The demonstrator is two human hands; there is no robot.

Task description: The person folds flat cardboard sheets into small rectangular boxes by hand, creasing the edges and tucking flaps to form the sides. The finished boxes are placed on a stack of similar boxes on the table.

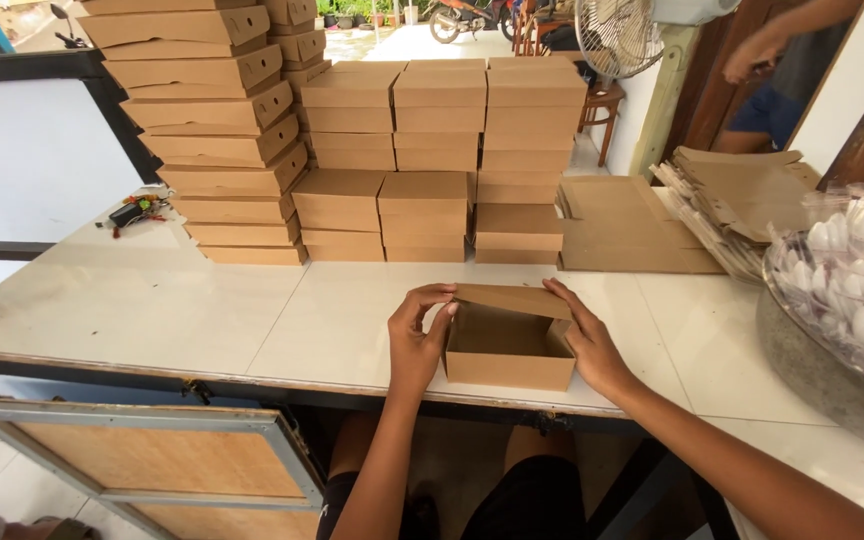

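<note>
1. Both forearms come up from the bottom edge — they are closest to the camera — and meet at one box [508,350] standing on the table [202,310] near its front edge.
2. Behind the box, across bare table, stand the stacks [392,150] of finished boxes, lids down, the tallest leaning a little at the far left.
3. Right of the box, set back from it, lie flat blanks [742,195] in a fanned pile, and nearer on that side a metal bowl [802,350] of clear-wrapped white pieces.
4. Far right behind the stacks, another person's arm [762,45] is at work beside a fan [617,35].
5. As for the box, its walls stand up and its inside is open and empty; the lid flap slopes up from the back wall, not yet down.
6. Left hand [415,345] curls round the left side wall, thumb and fingertips pinching the lid's left corner.
7. Right hand [587,345] lies half-open along the right wall, fingers stretched to the lid's right corner — more pressing than gripping.
8. My reading: folding is nearly finished and the closing of the lid is the step in hand.
9. Closing would call for lowering the flap evenly with both hands and tucking its front edge inside the front wall.
</note>
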